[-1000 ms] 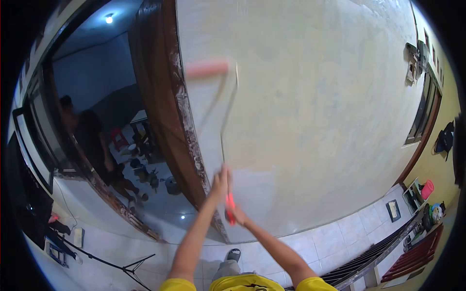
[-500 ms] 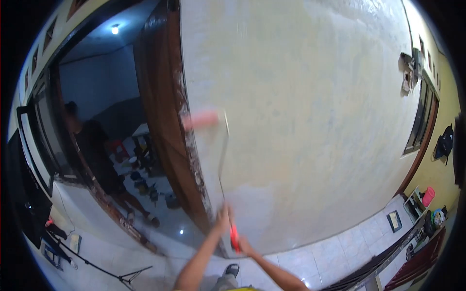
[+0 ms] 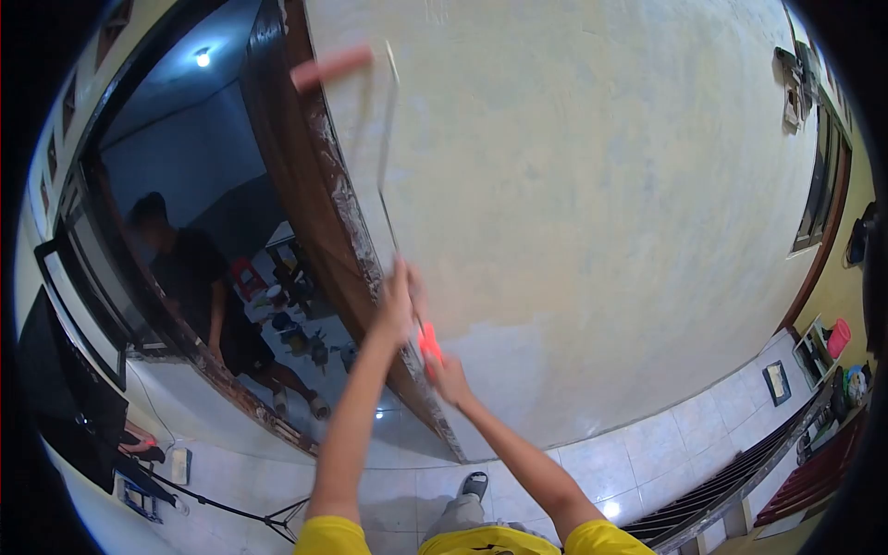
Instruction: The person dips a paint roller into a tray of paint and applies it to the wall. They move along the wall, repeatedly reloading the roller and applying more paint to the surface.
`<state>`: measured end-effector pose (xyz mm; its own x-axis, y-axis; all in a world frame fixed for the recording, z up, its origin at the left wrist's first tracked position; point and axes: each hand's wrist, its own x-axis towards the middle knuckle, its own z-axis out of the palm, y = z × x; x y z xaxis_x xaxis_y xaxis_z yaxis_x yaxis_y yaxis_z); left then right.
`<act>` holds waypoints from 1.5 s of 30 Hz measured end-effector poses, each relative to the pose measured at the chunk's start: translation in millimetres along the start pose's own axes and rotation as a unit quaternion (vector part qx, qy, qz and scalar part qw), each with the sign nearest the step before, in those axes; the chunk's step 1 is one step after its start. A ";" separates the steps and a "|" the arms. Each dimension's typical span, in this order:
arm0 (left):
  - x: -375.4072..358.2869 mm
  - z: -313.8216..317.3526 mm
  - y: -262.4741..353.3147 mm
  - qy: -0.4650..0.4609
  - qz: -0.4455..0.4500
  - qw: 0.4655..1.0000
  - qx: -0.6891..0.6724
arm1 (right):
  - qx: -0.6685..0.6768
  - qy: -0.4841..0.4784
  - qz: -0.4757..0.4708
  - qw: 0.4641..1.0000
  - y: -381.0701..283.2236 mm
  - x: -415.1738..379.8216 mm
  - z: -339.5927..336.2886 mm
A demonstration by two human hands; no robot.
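A paint roller with a pinkish-red sleeve is raised against the upper left edge of the wall, beside the door frame. Its long thin metal rod runs down into my hands. Higher up, my left hand is closed around the rod. Lower down, my right hand grips the bright red handle. The wall is pale yellowish, with a whiter patch low on its left side.
A person in dark clothes stands inside the doorway on the left, near a brown wooden door. A black tripod leg lies low left. At right are a dark metal railing and a tray on the tiled floor.
Both my hands have moved up, and the roller has risen along the wall's left edge. My view has shifted, and the person in the doorway now shows more clearly.
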<state>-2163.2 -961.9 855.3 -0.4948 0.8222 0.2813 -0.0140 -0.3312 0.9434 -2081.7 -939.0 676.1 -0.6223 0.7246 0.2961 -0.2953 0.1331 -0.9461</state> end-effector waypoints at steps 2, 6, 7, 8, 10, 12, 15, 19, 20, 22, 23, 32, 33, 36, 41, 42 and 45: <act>-51.6 -18.1 -93.8 0.104 0.000 0.948 0.301 | -0.032 0.013 0.031 0.999 70.4 -60.4 -8.9; -155.9 -56.6 -292.5 0.038 -0.119 0.984 0.125 | -0.016 -0.067 0.204 0.977 211.3 -194.7 -32.5; -177.5 -61.3 -336.3 0.035 -0.117 0.987 0.107 | 0.041 -0.071 0.308 0.948 248.6 -225.8 -35.2; -206.0 -49.6 -314.1 -0.029 -0.167 0.985 0.023 | -0.003 -0.084 0.289 0.954 260.4 -251.0 -41.3; -216.7 -45.7 -315.7 -0.034 -0.204 0.978 -0.032 | 0.017 -0.064 0.329 0.942 261.4 -272.3 -40.4; -214.2 -37.1 -301.9 -0.018 -0.202 0.979 -0.023 | 0.003 -0.055 0.298 0.953 252.2 -267.1 -41.6; -159.1 -38.5 -263.4 0.000 -0.105 0.992 0.063 | -0.039 -0.038 0.180 0.982 189.3 -202.2 -40.9; -44.9 -13.3 -105.8 -0.007 -0.019 0.995 0.102 | -0.050 0.023 0.015 0.998 95.8 -64.1 -28.2; -23.3 -1.1 -56.9 -0.051 -0.017 0.998 -0.012 | -0.037 0.031 0.007 0.999 48.1 -35.1 -23.1; 19.7 9.5 6.0 -0.084 0.019 0.994 -0.069 | -0.005 0.028 -0.027 0.999 -30.2 11.1 -13.5; 32.7 15.1 34.6 -0.099 0.030 0.991 -0.079 | 0.007 0.014 -0.029 0.999 -53.4 31.1 -12.4; -22.7 -20.2 -127.8 0.041 -0.058 0.975 0.212 | -0.033 -0.009 0.017 0.999 108.4 -39.5 -32.6; -70.1 -9.4 -137.8 0.047 -0.073 0.947 0.308 | -0.033 -0.023 0.073 0.997 119.1 -82.4 -36.2; -170.1 -54.1 -323.7 0.049 -0.034 0.937 0.345 | -0.035 -0.053 0.195 0.979 228.0 -209.7 -41.4; -234.9 -30.9 -315.1 -0.044 -0.219 0.974 -0.018 | -0.029 -0.057 0.282 0.957 271.6 -304.1 -43.9; -229.6 -28.4 -305.4 -0.039 -0.222 0.974 -0.025 | -0.051 -0.060 0.270 0.960 256.8 -288.1 -46.4; -148.1 -16.1 -234.4 0.023 -0.077 0.985 0.152 | -0.054 -0.012 0.203 0.978 167.2 -187.8 -45.4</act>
<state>-2100.6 -1013.6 589.7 -0.5468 0.8272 0.1292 0.1648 -0.0449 0.9853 -1981.3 -1022.2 456.3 -0.6903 0.7158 -0.1056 0.0571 -0.0916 -0.9942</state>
